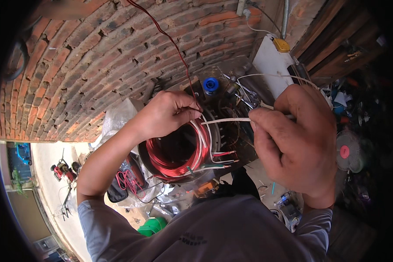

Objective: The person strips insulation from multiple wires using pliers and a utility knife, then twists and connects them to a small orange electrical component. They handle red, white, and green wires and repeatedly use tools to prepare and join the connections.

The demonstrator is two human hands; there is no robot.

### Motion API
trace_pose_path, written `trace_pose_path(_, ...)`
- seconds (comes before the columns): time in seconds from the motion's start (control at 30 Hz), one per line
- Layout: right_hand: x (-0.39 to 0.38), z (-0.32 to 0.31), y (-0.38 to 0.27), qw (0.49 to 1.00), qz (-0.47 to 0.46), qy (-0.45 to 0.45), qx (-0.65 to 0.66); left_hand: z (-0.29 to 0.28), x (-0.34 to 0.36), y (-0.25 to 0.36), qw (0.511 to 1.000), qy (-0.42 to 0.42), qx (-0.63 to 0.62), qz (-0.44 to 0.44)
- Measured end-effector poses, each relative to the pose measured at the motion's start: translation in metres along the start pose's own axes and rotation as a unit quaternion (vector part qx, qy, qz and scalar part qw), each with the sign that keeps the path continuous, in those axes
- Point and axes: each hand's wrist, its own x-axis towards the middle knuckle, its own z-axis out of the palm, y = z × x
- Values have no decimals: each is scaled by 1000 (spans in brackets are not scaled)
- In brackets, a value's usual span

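The coil of red wire sits in a dark round housing near the front edge of the table, with white sleeves along its right side and several lead ends pointing right. Above its right side, the left hand pinches the dark red wire between thumb and forefinger; this wire runs up across the brick wall. The right hand is closed with thumb and forefinger on a white sleeve, whose free end points left, just beside the left fingertips. A blue spool stands toward the table's back edge, with pliers to its right. A white panel stands by the back right corner, a yellow box at its top. Beyond the left edge lies a meter with pink leads
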Motion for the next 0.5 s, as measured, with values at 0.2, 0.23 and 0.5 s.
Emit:
trace_pose_path(0.2, 10, 11, -17, 999, -1, -29, -40, 7, -9, -17, 996, 20, -87, 4)
trace_pose_path(0.23, 11, 13, -18, 998, 0, -35, -44, 7, -9, -16, 996, 24, -84, -6)
trace_pose_path(0.5, 20, 27, -20, 993, 3, -81, -80, 5, -8, -12, 993, 34, 75, 83)
